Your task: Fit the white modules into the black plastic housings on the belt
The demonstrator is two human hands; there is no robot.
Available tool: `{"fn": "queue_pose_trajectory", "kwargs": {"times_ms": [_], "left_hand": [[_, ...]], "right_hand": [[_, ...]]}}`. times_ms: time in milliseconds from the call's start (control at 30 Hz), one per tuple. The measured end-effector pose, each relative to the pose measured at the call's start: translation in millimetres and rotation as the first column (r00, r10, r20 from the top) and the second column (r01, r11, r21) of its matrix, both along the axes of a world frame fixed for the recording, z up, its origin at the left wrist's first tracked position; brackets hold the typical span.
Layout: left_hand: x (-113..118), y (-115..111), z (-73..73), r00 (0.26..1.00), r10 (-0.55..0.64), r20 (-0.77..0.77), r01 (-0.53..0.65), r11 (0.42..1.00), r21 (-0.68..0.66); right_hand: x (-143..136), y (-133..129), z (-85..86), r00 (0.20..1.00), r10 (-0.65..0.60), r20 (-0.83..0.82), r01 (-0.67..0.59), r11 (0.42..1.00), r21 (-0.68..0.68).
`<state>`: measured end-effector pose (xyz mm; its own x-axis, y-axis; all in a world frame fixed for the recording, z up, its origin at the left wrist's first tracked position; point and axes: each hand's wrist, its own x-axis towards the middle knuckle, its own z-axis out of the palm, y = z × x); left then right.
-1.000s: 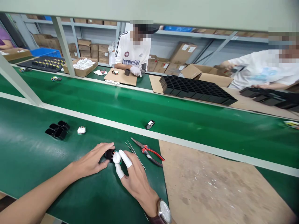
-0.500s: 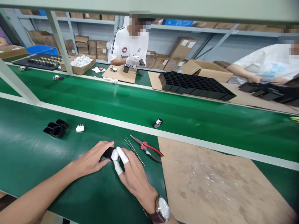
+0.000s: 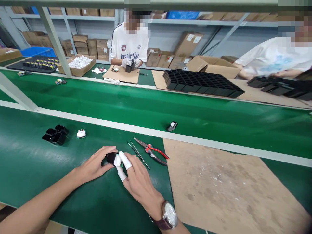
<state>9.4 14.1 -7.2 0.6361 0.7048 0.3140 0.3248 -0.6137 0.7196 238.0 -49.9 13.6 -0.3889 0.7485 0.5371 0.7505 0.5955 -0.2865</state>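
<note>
My left hand is closed round a small black plastic housing, its opening turned toward my right hand. My right hand, with white finger cots on thumb and forefinger, pinches a white-covered circuit board at the mouth of the housing. A bit of green board edge shows under the white part; how deep it sits inside is hidden. Beyond my right fingers lie metal tweezers and red-and-black long-nose pliers. To the left are several empty black housings and another white-covered board.
A stained cardboard sheet covers the bench at right. Past a white rail runs a green conveyor belt carrying a filled housing. Across it, two people work beside rows of black housings. A metal post stands left.
The filled housing on the belt has shifted right. The person opposite has lowered their gloved hands. My hands keep almost the same grip on the housing and the board.
</note>
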Motion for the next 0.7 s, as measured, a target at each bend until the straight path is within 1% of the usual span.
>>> {"fn": "queue_pose_trajectory", "kwargs": {"times_ms": [100, 200, 333, 433, 533, 633, 700], "left_hand": [[1.3, -1.0, 1.3, 1.0, -0.009, 0.007, 0.009, 1.0, 0.003], [1.6, -1.3, 2.0, 1.0, 0.017, -0.01, -0.017, 1.0, 0.0], [2.4, -1.1, 2.8, 0.998, 0.062, -0.024, -0.061, 0.998, 0.023], [3.1, -1.6, 3.8, 0.999, 0.04, 0.011, -0.04, 0.999, -0.037], [2.6, -2.2, 4.8, 0.999, 0.006, 0.043, -0.002, 0.997, -0.077], [0.3, -2.0, 4.0, 0.998, 0.016, 0.054, -0.011, 0.996, -0.086], [-1.6, -1.9, 1.7, 0.998, 0.04, 0.055, -0.035, 0.996, -0.083]], "right_hand": [[0.9, 0.2, 2.3, 1.0, -0.002, -0.004, 0.002, 1.0, -0.003], [4.6, 0.9, -0.9, 0.999, 0.023, -0.031, -0.023, 1.0, -0.007], [9.9, 3.9, -7.7, 0.986, 0.067, -0.154, -0.073, 0.997, -0.03], [10.5, 6.2, -11.1, 0.968, 0.093, -0.232, -0.098, 0.995, -0.012], [7.0, 6.7, -11.7, 0.951, 0.113, -0.288, -0.132, 0.99, -0.048], [0.7, 6.4, -7.8, 0.953, 0.111, -0.281, -0.142, 0.986, -0.093], [-3.7, 6.5, -3.4, 0.97, 0.108, -0.218, -0.131, 0.987, -0.095]]}}
